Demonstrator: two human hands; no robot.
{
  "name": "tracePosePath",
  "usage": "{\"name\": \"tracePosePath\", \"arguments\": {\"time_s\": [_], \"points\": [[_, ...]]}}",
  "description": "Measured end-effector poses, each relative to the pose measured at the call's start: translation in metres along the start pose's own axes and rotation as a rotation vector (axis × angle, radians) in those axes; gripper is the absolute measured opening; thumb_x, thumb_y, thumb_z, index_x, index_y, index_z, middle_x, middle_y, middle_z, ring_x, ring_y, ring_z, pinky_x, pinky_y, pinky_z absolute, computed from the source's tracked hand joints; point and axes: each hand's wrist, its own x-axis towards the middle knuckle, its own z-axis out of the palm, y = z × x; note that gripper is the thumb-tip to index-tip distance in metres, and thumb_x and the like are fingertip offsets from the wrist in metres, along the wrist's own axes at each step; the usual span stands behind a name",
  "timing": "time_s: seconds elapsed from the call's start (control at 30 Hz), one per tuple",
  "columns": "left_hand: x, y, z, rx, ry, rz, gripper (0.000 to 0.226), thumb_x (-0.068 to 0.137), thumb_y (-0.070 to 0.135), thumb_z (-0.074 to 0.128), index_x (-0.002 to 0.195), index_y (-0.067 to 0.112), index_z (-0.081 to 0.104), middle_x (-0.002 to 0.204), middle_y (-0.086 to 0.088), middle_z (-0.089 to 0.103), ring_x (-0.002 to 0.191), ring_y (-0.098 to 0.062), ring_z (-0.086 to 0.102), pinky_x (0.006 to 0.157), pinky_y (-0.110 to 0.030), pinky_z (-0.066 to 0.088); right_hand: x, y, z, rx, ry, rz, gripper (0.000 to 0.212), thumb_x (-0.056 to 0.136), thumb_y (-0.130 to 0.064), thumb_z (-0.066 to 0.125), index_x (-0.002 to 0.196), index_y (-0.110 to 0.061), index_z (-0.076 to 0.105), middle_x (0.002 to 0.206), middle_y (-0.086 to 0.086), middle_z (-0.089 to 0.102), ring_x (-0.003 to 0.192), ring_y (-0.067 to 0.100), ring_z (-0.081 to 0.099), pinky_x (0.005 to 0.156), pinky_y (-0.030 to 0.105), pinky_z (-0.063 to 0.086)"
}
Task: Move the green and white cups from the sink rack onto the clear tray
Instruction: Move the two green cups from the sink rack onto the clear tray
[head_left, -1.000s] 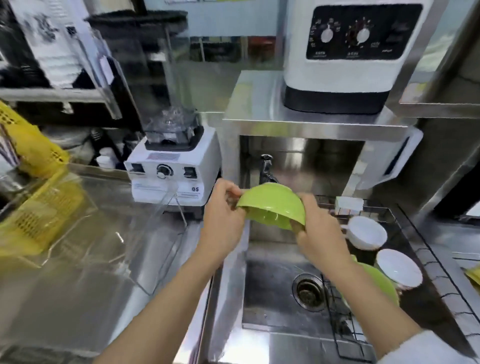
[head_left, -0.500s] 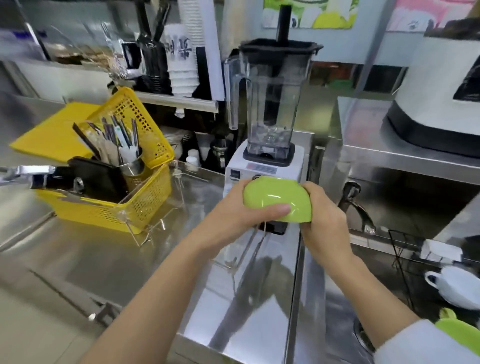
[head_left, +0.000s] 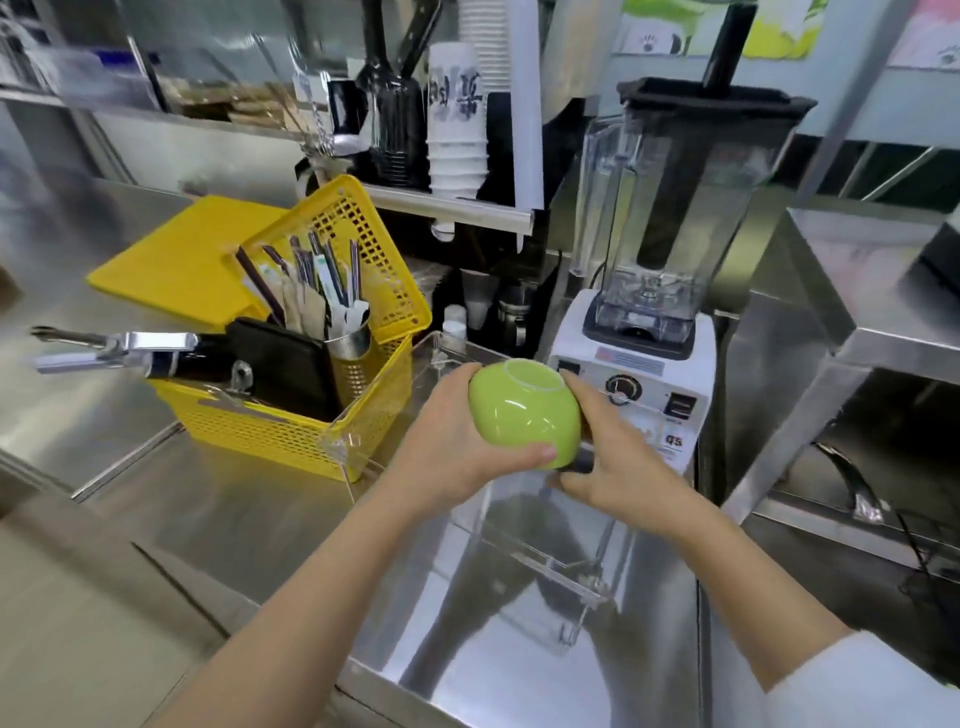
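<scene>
A green cup (head_left: 519, 413) is upside down, its white foot ring facing up, held between both hands above the clear tray (head_left: 550, 566). My left hand (head_left: 452, 452) grips its left side with the thumb across the lower rim. My right hand (head_left: 608, 462) clasps its right side. The clear tray lies on the steel counter, its transparent walls running from beside the yellow basket to the front right. The sink rack and the white cups are out of view.
A yellow basket (head_left: 291, 431) with utensils and a metal tool stands left of the tray. A white-based blender (head_left: 649, 322) sits just behind the hands. Stacked paper cups (head_left: 457, 119) stand on a back shelf. A steel shelf frame (head_left: 810, 405) rises at the right.
Both hands carried the green cup from over the sink leftward to above the clear tray. The view swung left, so the sink rack and white cups dropped out of sight.
</scene>
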Motion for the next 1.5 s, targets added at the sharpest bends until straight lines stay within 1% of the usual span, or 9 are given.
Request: {"name": "tracePosePath", "arguments": {"time_s": [0.1,0.27,0.4,0.5,0.63,0.83,0.97,1.33,1.5], "points": [[0.01,-0.015,-0.009,0.027,-0.086,-0.027,0.08,0.052,0.035,0.089,0.11,0.034,0.034,0.1,0.023,0.043,0.091,0.005,0.048,0.071,-0.005,0.037,0.009,-0.003,0.006,0.153,-0.08,0.06,0.104,0.062,-0.032,0.083,0.142,-0.031,0.016,0.147,-0.009,0.028,0.134,0.008,0.032,0.113,0.031,0.029],[0.023,-0.033,-0.021,0.049,-0.191,-0.109,0.085,0.052,0.033,0.089,0.114,0.032,0.03,0.103,0.018,0.045,0.092,0.003,0.049,0.071,-0.009,0.039,0.03,0.0,0.021,0.077,-0.089,0.113,0.102,0.049,-0.048,0.083,0.134,-0.032,0.03,0.134,-0.006,0.048,0.122,0.014,0.048,0.106,0.041,0.04],[0.031,-0.044,-0.029,0.07,-0.232,-0.145,0.086,0.052,0.031,0.089,0.116,0.03,0.031,0.104,0.016,0.047,0.094,0.001,0.049,0.073,-0.015,0.04,0.042,0.003,0.03,0.045,-0.057,0.109,0.087,0.048,-0.038,0.085,0.12,-0.038,0.036,0.125,-0.006,0.051,0.114,0.015,0.053,0.099,0.04,0.044],[0.036,-0.051,-0.032,0.105,-0.24,-0.166,0.091,0.052,0.031,0.09,0.122,0.025,0.031,0.113,0.006,0.047,0.105,-0.013,0.05,0.083,-0.025,0.043,0.053,0.0,0.032,-0.036,-0.036,0.079,0.087,0.051,-0.026,0.087,0.121,-0.033,0.035,0.121,-0.005,0.048,0.112,0.015,0.048,0.092,0.032,0.042],[0.041,-0.056,-0.038,0.174,-0.219,-0.154,0.098,0.052,0.029,0.09,0.128,0.019,0.03,0.115,0.005,0.045,0.103,-0.011,0.048,0.072,-0.014,0.039,0.067,-0.003,0.04,-0.159,-0.041,0.065,0.094,0.054,-0.025,0.087,0.129,-0.023,0.031,0.122,-0.003,0.043,0.109,0.012,0.04,0.084,0.028,0.036],[0.056,-0.059,-0.051,0.302,-0.234,-0.13,0.097,0.056,0.031,0.088,0.134,0.016,0.032,0.12,0.006,0.036,0.111,-0.012,0.039,0.09,-0.023,0.032,0.086,-0.006,0.049,-0.206,-0.031,0.073,0.09,0.057,-0.024,0.084,0.129,-0.018,0.031,0.131,0.006,0.044,0.119,0.021,0.042,0.089,0.032,0.037],[0.066,-0.068,-0.059,0.393,-0.246,-0.166,0.108,0.055,0.038,0.086,0.141,0.015,0.024,0.141,-0.005,0.033,0.13,-0.02,0.031,0.106,-0.035,0.03,0.098,-0.007,0.052,-0.217,-0.034,0.083,0.088,0.061,-0.024,0.083,0.132,-0.021,0.03,0.136,0.006,0.043,0.122,0.023,0.042,0.094,0.034,0.038],[0.072,-0.078,-0.06,0.43,-0.208,-0.203,0.103,0.053,0.041,0.086,0.136,0.019,0.031,0.133,-0.004,0.043,0.121,-0.022,0.04,0.099,-0.038,0.041,0.112,-0.004,0.055,-0.202,-0.103,0.098,0.093,0.063,-0.024,0.082,0.136,-0.017,0.025,0.14,0.006,0.039,0.124,0.023,0.041,0.092,0.032,0.036],[0.072,-0.076,-0.06,0.459,-0.297,-0.203,0.115,0.062,0.043,0.081,0.146,0.025,0.004,0.152,-0.007,0.017,0.139,-0.025,0.021,0.113,-0.042,0.027,0.108,-0.005,0.049,-0.307,-0.126,0.082,0.095,0.067,-0.034,0.078,0.14,-0.021,0.019,0.143,0.009,0.035,0.127,0.029,0.04,0.104,0.046,0.036]]}}
